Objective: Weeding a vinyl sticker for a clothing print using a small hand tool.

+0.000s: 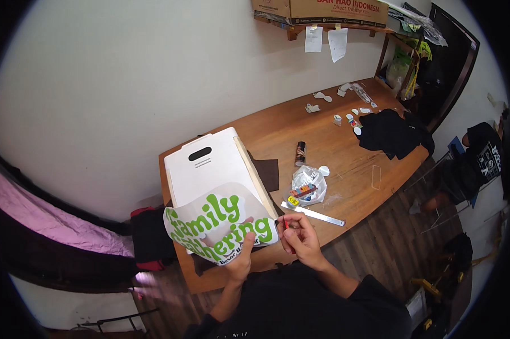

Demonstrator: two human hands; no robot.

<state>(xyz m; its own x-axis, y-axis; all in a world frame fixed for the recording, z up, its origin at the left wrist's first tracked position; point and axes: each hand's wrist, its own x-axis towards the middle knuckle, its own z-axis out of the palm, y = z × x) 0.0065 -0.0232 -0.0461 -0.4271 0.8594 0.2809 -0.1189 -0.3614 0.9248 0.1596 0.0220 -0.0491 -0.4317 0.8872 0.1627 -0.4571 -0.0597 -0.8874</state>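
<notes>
A translucent sheet point(212, 226) with large green lettering and a smaller dark line of print is lifted over the near end of a white board point(201, 175) with an oval cut-out. My left hand point(241, 264) grips the lower edge of this sheet, thumb on top of the print. At its right corner my right hand point(301, 242) is closed in a pinch around a small red object point(286, 225), mostly covered by the fingers; its kind is unclear. The red object is close to the sheet's edge, but whether they touch cannot be made out.
On the wooden table point(322, 127) are a metal ruler point(320, 216), a white plastic bag point(308, 189), a dark spray can point(300, 153), black cloth point(385, 133) and several paper scraps point(322, 97). A cardboard box point(337, 14) stands on a shelf above. Another person point(481, 158) sits at right.
</notes>
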